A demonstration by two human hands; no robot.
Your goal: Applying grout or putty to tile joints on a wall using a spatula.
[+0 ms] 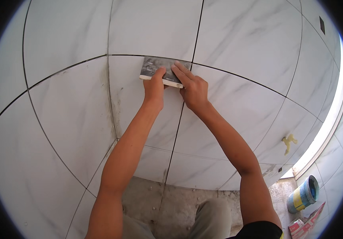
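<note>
A small rectangular dark grey tile piece (pixel 154 65) with a pale, thick lower edge lies against the white marbled wall tiles (pixel 235 85). Its upper edge runs along the dark horizontal joint. My left hand (pixel 154 88) grips its lower edge near the middle, thumb on the dark face and other fingers mostly hidden. At the right end, my right hand (pixel 194 88) holds the same piece, with fingers laid over its face. Just right of the piece, the horizontal joint meets a vertical one.
A yellowish tap (pixel 288 143) sticks out of the wall at the right. Below it stands a blue and yellow bucket (pixel 299 199), beside red and white packaging (pixel 305 226). Rough concrete floor (pixel 147 195) lies under my knees. A wall corner (pixel 110 93) is left of my hands.
</note>
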